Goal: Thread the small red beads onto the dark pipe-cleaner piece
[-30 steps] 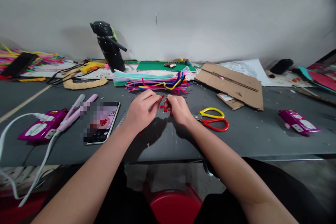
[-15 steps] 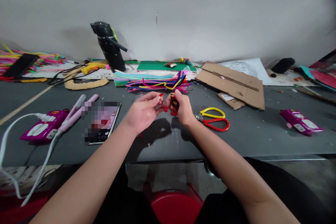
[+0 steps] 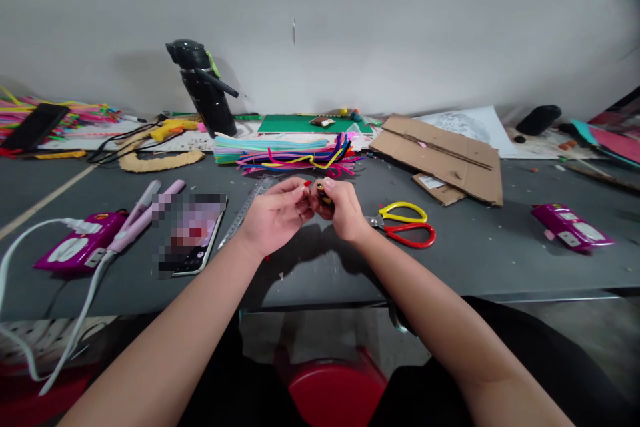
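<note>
Left hand [image 3: 275,219] and right hand [image 3: 346,210] are being brought closer since the earlier frame | red scrap [image 3: 307,184] is being pinched in left fingertips above the table [image 3: 465,257] | dark-and-yellow tool [image 3: 323,194] is being gripped by right fingers | scrap: seemingly light, soft; edge-holding is being advised

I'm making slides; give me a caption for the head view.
Left hand pinches a red piece; right hand grips a dark object near scissors.
</note>
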Action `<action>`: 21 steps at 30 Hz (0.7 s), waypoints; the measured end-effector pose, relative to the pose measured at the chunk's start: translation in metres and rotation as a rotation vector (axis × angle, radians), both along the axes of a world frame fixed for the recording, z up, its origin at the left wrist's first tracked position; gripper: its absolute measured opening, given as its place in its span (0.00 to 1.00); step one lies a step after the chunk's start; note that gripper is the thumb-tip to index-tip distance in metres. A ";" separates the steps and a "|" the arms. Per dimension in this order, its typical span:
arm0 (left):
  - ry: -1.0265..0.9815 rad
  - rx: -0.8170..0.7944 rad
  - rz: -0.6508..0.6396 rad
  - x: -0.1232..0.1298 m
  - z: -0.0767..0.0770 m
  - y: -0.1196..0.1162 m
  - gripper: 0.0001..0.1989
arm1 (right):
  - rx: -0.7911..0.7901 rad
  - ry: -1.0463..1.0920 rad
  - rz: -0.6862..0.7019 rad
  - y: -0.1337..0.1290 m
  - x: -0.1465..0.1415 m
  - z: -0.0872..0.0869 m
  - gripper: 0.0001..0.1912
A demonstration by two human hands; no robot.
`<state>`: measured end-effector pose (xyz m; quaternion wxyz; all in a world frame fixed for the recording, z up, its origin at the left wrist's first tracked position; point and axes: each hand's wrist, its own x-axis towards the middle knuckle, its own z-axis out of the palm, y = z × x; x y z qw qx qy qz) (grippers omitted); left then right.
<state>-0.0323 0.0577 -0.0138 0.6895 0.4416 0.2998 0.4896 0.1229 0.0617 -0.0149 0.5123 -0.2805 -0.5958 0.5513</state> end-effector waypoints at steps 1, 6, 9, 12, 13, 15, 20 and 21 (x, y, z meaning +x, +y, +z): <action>-0.013 -0.012 0.003 0.000 0.000 0.000 0.05 | -0.010 -0.002 0.004 0.000 0.000 0.000 0.24; -0.108 -0.093 -0.009 0.001 0.000 0.000 0.03 | -0.052 -0.068 -0.006 0.002 0.000 -0.006 0.24; -0.162 -0.113 -0.026 0.000 0.000 -0.001 0.02 | -0.021 -0.042 0.012 0.003 0.001 -0.009 0.23; -0.214 -0.114 -0.048 -0.001 -0.001 -0.001 0.03 | 0.005 -0.029 0.022 0.003 0.001 -0.009 0.22; -0.224 -0.112 -0.053 0.000 -0.001 -0.001 0.03 | 0.003 -0.031 0.022 0.003 0.001 -0.008 0.22; -0.230 -0.108 -0.057 0.000 -0.001 -0.001 0.03 | -0.003 -0.033 0.021 0.002 0.000 -0.008 0.22; -0.223 -0.112 -0.050 0.001 0.000 -0.002 0.02 | -0.018 -0.032 0.011 0.002 -0.001 -0.008 0.23; -0.223 -0.113 -0.049 0.001 0.000 -0.002 0.02 | -0.017 -0.029 0.010 0.002 0.000 -0.008 0.23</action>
